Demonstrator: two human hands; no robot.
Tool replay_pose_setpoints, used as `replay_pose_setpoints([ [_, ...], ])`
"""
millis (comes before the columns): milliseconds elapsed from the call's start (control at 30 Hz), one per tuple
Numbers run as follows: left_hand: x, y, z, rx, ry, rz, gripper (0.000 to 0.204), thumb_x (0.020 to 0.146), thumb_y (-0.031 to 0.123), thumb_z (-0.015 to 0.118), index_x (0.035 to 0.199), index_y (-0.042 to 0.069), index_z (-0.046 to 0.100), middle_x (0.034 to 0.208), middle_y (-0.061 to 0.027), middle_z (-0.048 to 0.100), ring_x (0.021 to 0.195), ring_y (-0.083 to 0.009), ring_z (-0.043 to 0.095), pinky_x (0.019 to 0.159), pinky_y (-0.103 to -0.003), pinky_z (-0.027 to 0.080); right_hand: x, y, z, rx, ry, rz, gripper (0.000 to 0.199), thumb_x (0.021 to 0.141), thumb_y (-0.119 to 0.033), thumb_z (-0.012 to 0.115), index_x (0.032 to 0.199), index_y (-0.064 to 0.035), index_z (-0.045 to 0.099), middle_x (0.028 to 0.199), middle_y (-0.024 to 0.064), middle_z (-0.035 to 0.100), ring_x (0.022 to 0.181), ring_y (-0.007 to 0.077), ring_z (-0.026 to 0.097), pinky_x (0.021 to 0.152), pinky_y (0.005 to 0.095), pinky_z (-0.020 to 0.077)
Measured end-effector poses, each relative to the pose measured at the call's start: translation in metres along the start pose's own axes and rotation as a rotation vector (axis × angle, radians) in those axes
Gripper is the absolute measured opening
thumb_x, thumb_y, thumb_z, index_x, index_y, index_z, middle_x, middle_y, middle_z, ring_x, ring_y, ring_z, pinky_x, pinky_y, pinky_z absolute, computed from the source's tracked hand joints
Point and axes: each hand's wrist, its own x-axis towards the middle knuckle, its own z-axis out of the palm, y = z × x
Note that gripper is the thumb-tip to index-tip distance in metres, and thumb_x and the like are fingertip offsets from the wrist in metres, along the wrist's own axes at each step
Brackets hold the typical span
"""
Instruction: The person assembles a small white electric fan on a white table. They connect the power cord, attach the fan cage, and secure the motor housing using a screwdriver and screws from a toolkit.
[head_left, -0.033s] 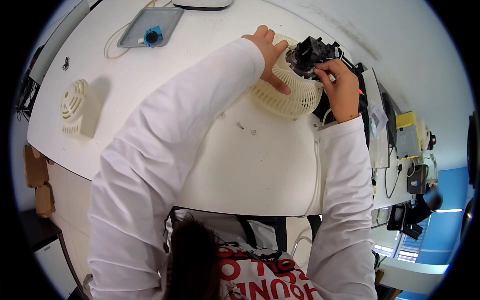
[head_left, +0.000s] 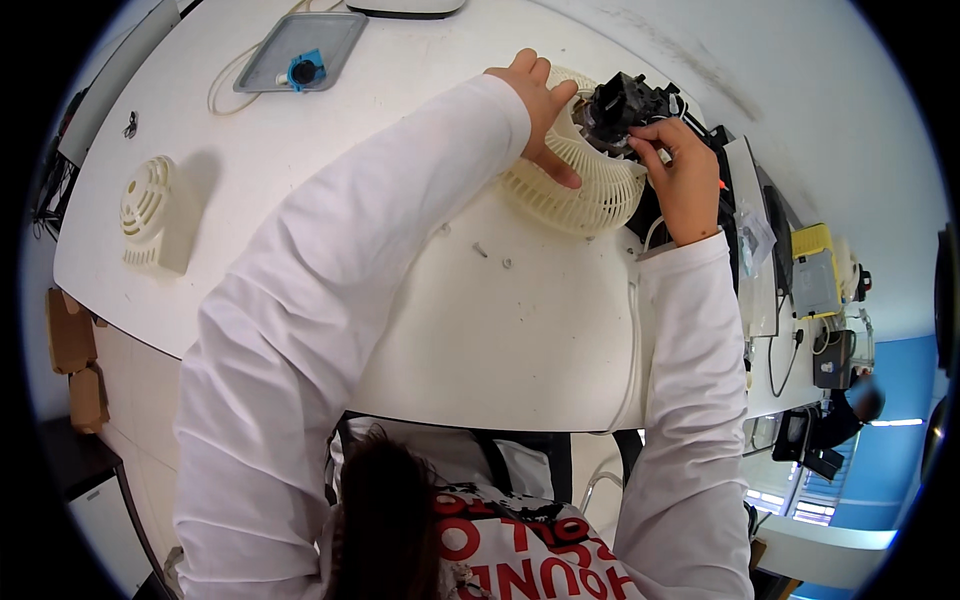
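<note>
My left hand [head_left: 540, 112] is closed around the left side of a round, cream slotted fan housing [head_left: 590, 200], thumb stretched along its near slats. Some of its fingertips are hidden. A black motor-like assembly [head_left: 625, 105] sits in the housing's opening. At the assembly's near right edge, my right hand [head_left: 683, 170] pinches with thumb and forefinger; what lies between them is too small to make out. Nearer to me, a loose screw [head_left: 480, 249] and a small ring-shaped piece [head_left: 507, 264] lie on the white table [head_left: 500, 350].
A cream vented cover [head_left: 160, 215] stands at the left. Farther back, a grey tray [head_left: 340, 40] holds a blue and black part [head_left: 304, 72]. A pale cord [head_left: 634, 340] runs toward the table's front edge. Yellow and grey cases [head_left: 815, 275] and another person [head_left: 845, 420] are at the right.
</note>
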Motion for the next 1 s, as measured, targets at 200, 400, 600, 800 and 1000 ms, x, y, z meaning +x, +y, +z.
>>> replay_pose_setpoints([
  [200, -0.001, 0.003, -0.001, 0.0, -0.005, -0.031, 0.119, 0.051, 0.087, 0.065, 0.138, 0.01, 0.037, 0.125, -0.0152, 0.045, 0.127, -0.0287, 0.036, 0.09, -0.04, 0.052, 0.002, -0.004, -0.001, -0.058, -0.011, -0.047, 0.01, 0.081, -0.01, 0.069, 0.087, -0.0029, 0.066, 0.083, 0.008, 0.063, 0.071, 0.0263, 0.062, 0.064, 0.0339, 0.0483],
  [400, -0.002, 0.006, 0.0, -0.005, 0.003, -0.036, 0.117, 0.052, 0.086, 0.065, 0.137, 0.01, 0.038, 0.125, -0.0155, 0.045, 0.128, -0.0287, 0.036, 0.091, -0.039, 0.051, -0.002, -0.004, 0.004, -0.042, 0.029, 0.038, 0.012, 0.081, -0.01, 0.07, 0.086, -0.0011, 0.064, 0.083, 0.0102, 0.064, 0.071, 0.0264, 0.063, 0.064, 0.0346, 0.0488],
  [600, -0.003, 0.004, 0.0, 0.014, 0.021, -0.039, 0.114, 0.053, 0.085, 0.066, 0.136, 0.011, 0.04, 0.123, -0.0151, 0.046, 0.126, -0.0284, 0.037, 0.088, -0.039, 0.052, -0.001, -0.011, 0.011, -0.006, 0.037, 0.203, 0.014, 0.08, -0.012, 0.071, 0.085, -0.0006, 0.065, 0.081, 0.0109, 0.067, 0.071, 0.0255, 0.065, 0.065, 0.0338, 0.0495],
  [800, -0.003, 0.006, -0.002, 0.007, 0.035, -0.012, 0.112, 0.053, 0.085, 0.066, 0.134, 0.011, 0.042, 0.122, -0.0146, 0.047, 0.124, -0.028, 0.04, 0.085, -0.038, 0.053, -0.003, -0.012, 0.012, 0.102, 0.043, 0.38, 0.016, 0.081, -0.015, 0.072, 0.085, -0.0002, 0.065, 0.076, 0.0095, 0.069, 0.067, 0.021, 0.067, 0.063, 0.0309, 0.0499],
  [1000, -0.005, 0.008, -0.003, 0.012, 0.021, -0.043, 0.114, 0.051, 0.084, 0.068, 0.134, 0.011, 0.043, 0.121, -0.0145, 0.048, 0.124, -0.0279, 0.041, 0.085, -0.038, 0.053, -0.013, -0.005, 0.024, 0.315, 0.178, 0.375, 0.014, 0.081, -0.011, 0.072, 0.087, 0.0007, 0.069, 0.078, 0.0084, 0.069, 0.066, 0.0152, 0.065, 0.064, 0.0276, 0.0503],
])
